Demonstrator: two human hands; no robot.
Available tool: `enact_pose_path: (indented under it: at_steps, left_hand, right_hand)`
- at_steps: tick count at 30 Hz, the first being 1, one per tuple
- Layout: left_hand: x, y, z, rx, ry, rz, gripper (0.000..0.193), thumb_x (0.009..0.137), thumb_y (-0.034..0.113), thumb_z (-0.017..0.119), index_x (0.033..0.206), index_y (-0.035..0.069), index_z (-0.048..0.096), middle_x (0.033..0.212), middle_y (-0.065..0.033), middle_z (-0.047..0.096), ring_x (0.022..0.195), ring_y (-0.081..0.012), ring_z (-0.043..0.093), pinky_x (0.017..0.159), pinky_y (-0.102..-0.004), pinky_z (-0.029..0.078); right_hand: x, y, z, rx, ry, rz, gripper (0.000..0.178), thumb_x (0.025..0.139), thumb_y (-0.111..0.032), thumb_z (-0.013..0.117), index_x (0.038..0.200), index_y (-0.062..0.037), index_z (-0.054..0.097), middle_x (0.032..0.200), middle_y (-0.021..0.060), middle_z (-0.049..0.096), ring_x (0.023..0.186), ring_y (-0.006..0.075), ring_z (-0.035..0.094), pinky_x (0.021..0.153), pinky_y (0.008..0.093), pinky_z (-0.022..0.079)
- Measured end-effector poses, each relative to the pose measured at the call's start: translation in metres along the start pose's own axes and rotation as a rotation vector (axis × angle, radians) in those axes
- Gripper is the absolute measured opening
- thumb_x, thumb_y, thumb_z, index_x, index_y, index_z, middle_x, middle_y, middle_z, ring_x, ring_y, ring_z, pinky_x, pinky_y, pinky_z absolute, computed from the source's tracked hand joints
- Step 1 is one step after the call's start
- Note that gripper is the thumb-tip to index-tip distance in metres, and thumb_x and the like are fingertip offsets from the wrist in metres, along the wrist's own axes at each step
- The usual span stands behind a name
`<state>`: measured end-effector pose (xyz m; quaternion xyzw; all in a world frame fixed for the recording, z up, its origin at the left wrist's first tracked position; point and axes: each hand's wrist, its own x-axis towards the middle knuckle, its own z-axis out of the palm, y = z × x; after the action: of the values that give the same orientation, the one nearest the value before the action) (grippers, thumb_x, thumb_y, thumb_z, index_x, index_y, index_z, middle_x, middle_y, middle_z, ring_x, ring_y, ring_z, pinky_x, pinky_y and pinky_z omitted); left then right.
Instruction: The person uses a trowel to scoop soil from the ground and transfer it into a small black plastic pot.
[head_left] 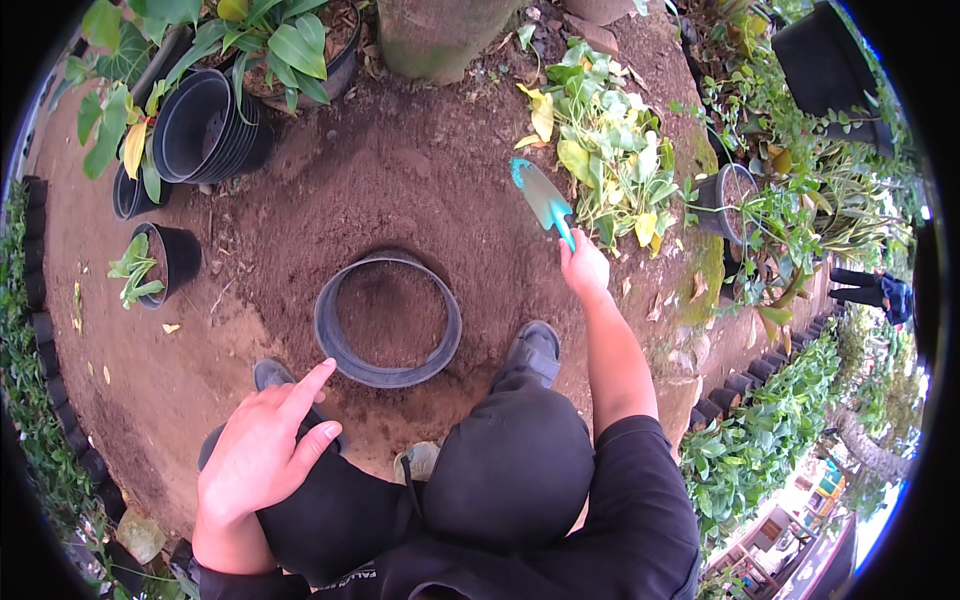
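Observation:
My right hand is closed around the turquoise handle of a garden trowel. The trowel's metal blade points up and left over bare soil, beside a heap of cut leafy stems. A round black plastic pot stands on the ground in front of my knees, with dark soil visible inside its rim. Over my left knee hovers my left hand, open, its fingers stretched towards the pot's near left rim. Nothing is in it.
Nested black pots lie tilted at the upper left. Below them sits a small potted plant. A tree trunk rises at the top. More potted plants, including a dark pot with reddish soil, line the right. A person stands far right.

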<state>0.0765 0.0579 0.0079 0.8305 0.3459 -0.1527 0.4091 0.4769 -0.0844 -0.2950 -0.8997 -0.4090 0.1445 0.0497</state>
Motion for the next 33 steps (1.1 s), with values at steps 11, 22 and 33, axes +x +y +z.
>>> enact_pose_path:
  at_steps: [11,22,33]
  left_hand:
    - [0.009,0.002,-0.001,0.012,-0.068,-0.006,0.056,0.082,0.014,0.06,0.132,0.003,0.038,0.098,-0.0168,0.062,0.066,-0.0276,0.06,0.072,-0.0384,0.047]
    - [0.014,0.005,-0.001,0.002,-0.079,-0.019,0.057,0.085,0.024,0.057,0.134,0.005,0.036,0.087,-0.0187,0.059,0.078,-0.0378,0.057,0.074,-0.0428,0.044]
    - [0.016,0.009,-0.004,0.019,-0.085,-0.056,0.055,0.085,0.023,0.057,0.133,0.005,0.038,0.097,-0.0162,0.062,0.077,-0.0337,0.058,0.076,-0.041,0.044]
  right_hand:
    - [0.007,0.004,0.01,0.002,-0.005,-0.053,0.029,0.089,-0.034,0.049,0.108,-0.012,0.052,0.097,0.013,0.061,0.082,0.0337,0.062,0.071,0.0438,0.049]
    - [-0.008,0.021,0.015,0.057,0.007,-0.049,0.03,0.088,-0.034,0.05,0.108,-0.0123,0.055,0.096,0.0131,0.063,0.084,0.0326,0.062,0.073,0.0424,0.049]
    - [-0.001,0.015,0.019,0.089,-0.012,-0.08,0.031,0.087,-0.034,0.051,0.109,-0.0121,0.055,0.095,0.0144,0.063,0.083,0.034,0.062,0.074,0.0426,0.049]
